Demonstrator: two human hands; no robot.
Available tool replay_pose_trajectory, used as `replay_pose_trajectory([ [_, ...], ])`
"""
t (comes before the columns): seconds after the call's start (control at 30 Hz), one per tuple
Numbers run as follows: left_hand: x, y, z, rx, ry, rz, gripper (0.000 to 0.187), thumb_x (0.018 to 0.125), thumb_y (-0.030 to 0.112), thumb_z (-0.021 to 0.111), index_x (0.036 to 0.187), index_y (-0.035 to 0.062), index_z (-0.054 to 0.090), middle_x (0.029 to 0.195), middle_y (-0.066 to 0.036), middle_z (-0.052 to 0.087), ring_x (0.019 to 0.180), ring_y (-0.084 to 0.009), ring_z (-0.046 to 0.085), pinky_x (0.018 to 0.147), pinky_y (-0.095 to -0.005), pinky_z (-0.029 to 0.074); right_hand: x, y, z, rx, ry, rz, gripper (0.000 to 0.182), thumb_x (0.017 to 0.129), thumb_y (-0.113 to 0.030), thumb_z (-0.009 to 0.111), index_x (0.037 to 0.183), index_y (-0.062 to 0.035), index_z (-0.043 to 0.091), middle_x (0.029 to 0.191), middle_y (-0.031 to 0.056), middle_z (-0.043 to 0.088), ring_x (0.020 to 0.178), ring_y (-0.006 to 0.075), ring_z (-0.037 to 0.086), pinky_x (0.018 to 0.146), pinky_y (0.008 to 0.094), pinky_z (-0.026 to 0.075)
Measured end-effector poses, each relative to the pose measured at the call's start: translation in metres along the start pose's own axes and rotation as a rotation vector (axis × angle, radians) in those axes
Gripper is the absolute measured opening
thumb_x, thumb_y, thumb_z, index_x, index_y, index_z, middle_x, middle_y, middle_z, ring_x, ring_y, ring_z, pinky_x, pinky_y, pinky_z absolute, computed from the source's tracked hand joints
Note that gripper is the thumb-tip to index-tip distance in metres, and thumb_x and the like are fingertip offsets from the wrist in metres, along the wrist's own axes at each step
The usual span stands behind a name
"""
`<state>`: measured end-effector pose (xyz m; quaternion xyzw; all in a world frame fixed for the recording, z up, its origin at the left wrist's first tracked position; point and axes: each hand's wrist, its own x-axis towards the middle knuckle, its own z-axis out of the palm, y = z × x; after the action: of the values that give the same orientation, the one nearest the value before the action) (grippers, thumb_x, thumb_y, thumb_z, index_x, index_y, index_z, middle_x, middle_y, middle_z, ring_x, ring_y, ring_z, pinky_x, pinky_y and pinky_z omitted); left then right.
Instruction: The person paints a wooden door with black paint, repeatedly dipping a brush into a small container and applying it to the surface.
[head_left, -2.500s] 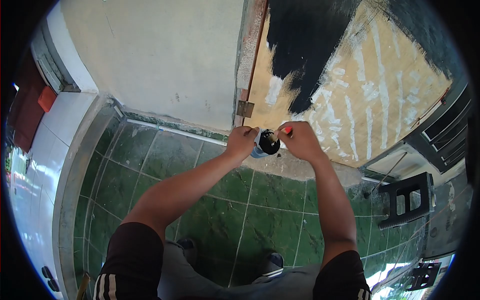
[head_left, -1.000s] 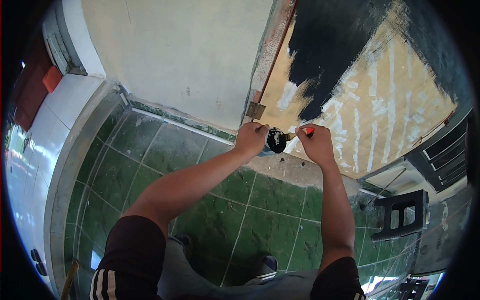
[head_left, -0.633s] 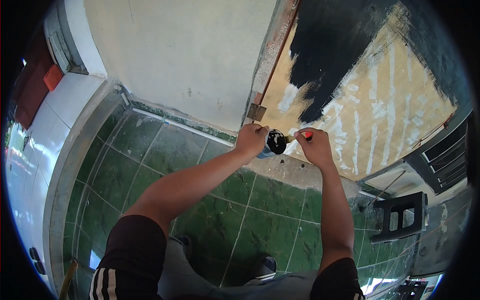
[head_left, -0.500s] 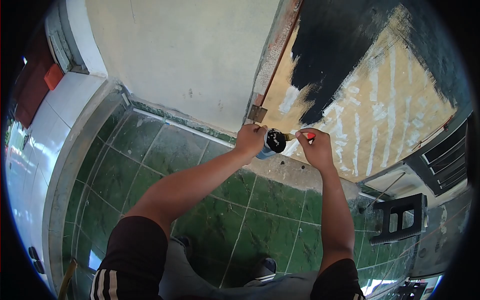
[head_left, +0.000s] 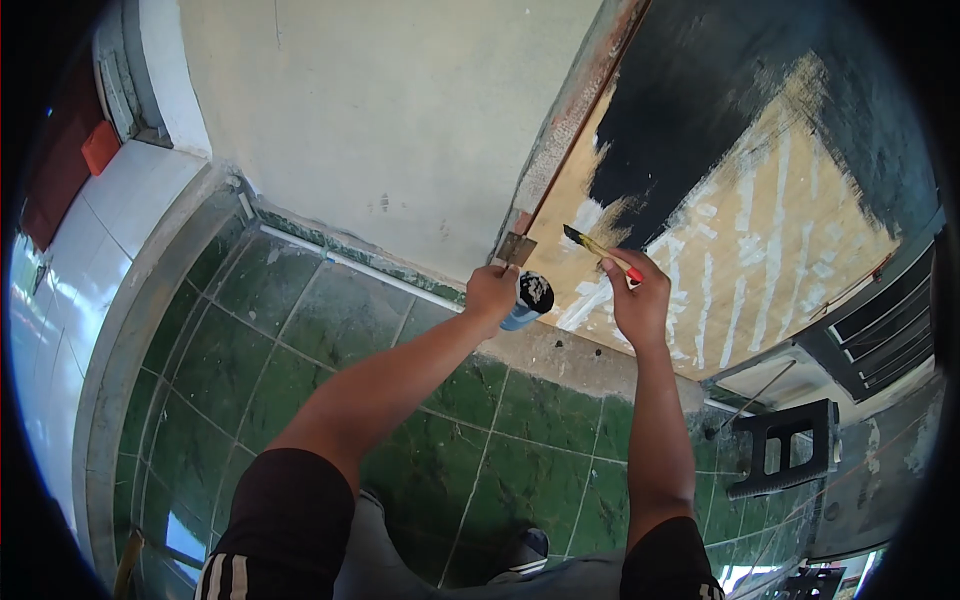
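Note:
My left hand (head_left: pixel 492 294) is wrapped round a small blue paint can (head_left: pixel 520 318), whose mouth shows black paint with pale patches. In my right hand (head_left: pixel 640 295) is a paintbrush (head_left: pixel 600 250) with a yellowish ferrule, a red-tipped handle and bristles dark with paint. The bristles point up and left, apart from the can, in front of a tan door panel (head_left: pixel 740 250). Black paint (head_left: pixel 665 130) covers the panel's upper part with a ragged edge, and whitish streaks run across its bare part.
A pale wall (head_left: pixel 380 110) meets the door frame, where a metal hinge (head_left: pixel 518 248) sits near the can. Green floor tiles (head_left: pixel 430 460) lie below, with a white pipe (head_left: pixel 370 270) along the wall base. A black plastic stool (head_left: pixel 785 450) stands at right, below a slatted vent (head_left: pixel 890 325).
The paintbrush has come out of the can's mouth and risen toward the panel in my right hand. My left hand and the can have shifted slightly left and down in view.

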<state>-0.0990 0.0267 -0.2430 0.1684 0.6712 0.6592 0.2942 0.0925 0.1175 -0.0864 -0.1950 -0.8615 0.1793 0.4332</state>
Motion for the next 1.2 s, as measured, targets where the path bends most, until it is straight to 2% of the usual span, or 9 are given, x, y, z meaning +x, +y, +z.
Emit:
replay_pose_trajectory([
  [0.1, -0.001, -0.011, 0.002, 0.063, 0.031, 0.015, 0.037, 0.102, 0.027, 0.07, 0.084, -0.0047, 0.073, 0.064, -0.012, 0.065, 0.059, -0.0226, 0.063, 0.058, -0.0417, 0.046, 0.021, -0.011, 0.009, -0.09, -0.112, -0.044, 0.02, 0.095, -0.013, 0.08, 0.109, 0.0001, 0.078, 0.104, 0.0181, 0.077, 0.09, 0.0373, 0.074, 0.08, 0.0396, 0.058],
  [0.2, -0.002, -0.017, 0.006, 0.102, 0.028, -0.027, 0.038, 0.101, 0.027, 0.071, 0.081, -0.0043, 0.072, 0.065, -0.012, 0.065, 0.06, -0.023, 0.063, 0.058, -0.0432, 0.046, 0.067, -0.018, -0.004, -0.233, -0.079, -0.249, 0.018, 0.095, -0.012, 0.079, 0.108, -0.0002, 0.078, 0.106, 0.0176, 0.077, 0.09, 0.0382, 0.074, 0.081, 0.0409, 0.058],
  [0.43, -0.017, -0.008, 0.011, 0.153, -0.035, -0.029, 0.037, 0.099, 0.028, 0.072, 0.08, -0.0034, 0.072, 0.072, -0.018, 0.069, 0.066, -0.0288, 0.066, 0.064, -0.0467, 0.048, 0.106, -0.075, -0.025, -0.592, 0.366, -0.595, 0.023, 0.093, -0.015, 0.079, 0.113, -0.0044, 0.077, 0.11, 0.0088, 0.077, 0.092, 0.0282, 0.071, 0.077, 0.0424, 0.05],
  [0.67, -0.024, -0.007, 0.012, 0.16, 0.022, 0.035, 0.037, 0.098, 0.029, 0.072, 0.082, -0.0047, 0.073, 0.082, -0.025, 0.072, 0.073, -0.0416, 0.069, 0.07, -0.0508, 0.05, -0.005, -0.003, 0.052, -0.649, -0.197, -0.487, 0.014, 0.09, -0.014, 0.077, 0.102, -0.0076, 0.077, 0.104, 0.0032, 0.075, 0.089, 0.0249, 0.067, 0.081, 0.0423, 0.047],
  [0.77, -0.024, -0.004, 0.012, 0.183, 0.008, 0.034, 0.037, 0.098, 0.029, 0.072, 0.083, -0.0045, 0.074, 0.084, -0.026, 0.073, 0.076, -0.0424, 0.07, 0.071, -0.0508, 0.051, 0.007, -0.004, 0.05, -0.541, -0.307, -0.361, 0.015, 0.09, -0.012, 0.079, 0.104, -0.0076, 0.079, 0.102, 0.0082, 0.078, 0.09, 0.0276, 0.07, 0.082, 0.0416, 0.049],
  [0.87, -0.026, 0.001, 0.012, 0.184, -0.014, 0.026, 0.036, 0.098, 0.029, 0.072, 0.084, -0.0044, 0.074, 0.086, -0.026, 0.073, 0.078, -0.0422, 0.071, 0.072, -0.0506, 0.051, 0.068, -0.013, 0.027, -0.547, -0.246, -0.314, 0.014, 0.091, -0.014, 0.079, 0.105, -0.0089, 0.08, 0.104, 0.0098, 0.079, 0.094, 0.0291, 0.073, 0.083, 0.0413, 0.05],
  [1.0, -0.026, 0.004, 0.013, 0.164, -0.03, 0.001, 0.037, 0.098, 0.029, 0.072, 0.085, -0.0046, 0.074, 0.087, -0.026, 0.074, 0.08, -0.0412, 0.071, 0.072, -0.0503, 0.052, 0.152, -0.065, -0.016, -0.502, 0.09, -0.515, 0.009, 0.094, -0.016, 0.077, 0.102, -0.012, 0.079, 0.104, 0.0041, 0.08, 0.091, 0.0275, 0.071, 0.08, 0.0435, 0.047],
  [1.1, -0.028, 0.003, 0.015, 0.15, -0.03, -0.011, 0.036, 0.098, 0.029, 0.072, 0.087, -0.0044, 0.075, 0.088, -0.025, 0.074, 0.081, -0.0404, 0.072, 0.073, -0.0496, 0.052, 0.17, -0.097, -0.033, -0.661, 0.351, -0.675, 0.009, 0.097, -0.018, 0.076, 0.103, -0.0115, 0.078, 0.104, 0.0024, 0.079, 0.09, 0.0253, 0.071, 0.078, 0.0427, 0.046],
  [1.2, -0.028, 0.003, 0.014, 0.161, -0.037, -0.004, 0.034, 0.098, 0.029, 0.073, 0.089, -0.0041, 0.076, 0.088, -0.024, 0.075, 0.082, -0.04, 0.073, 0.073, -0.0489, 0.053, 0.151, -0.096, -0.022, -0.812, 0.427, -0.717, 0.01, 0.096, -0.018, 0.075, 0.103, -0.0125, 0.077, 0.106, 0.0001, 0.077, 0.087, 0.0225, 0.069, 0.077, 0.0412, 0.044],
])
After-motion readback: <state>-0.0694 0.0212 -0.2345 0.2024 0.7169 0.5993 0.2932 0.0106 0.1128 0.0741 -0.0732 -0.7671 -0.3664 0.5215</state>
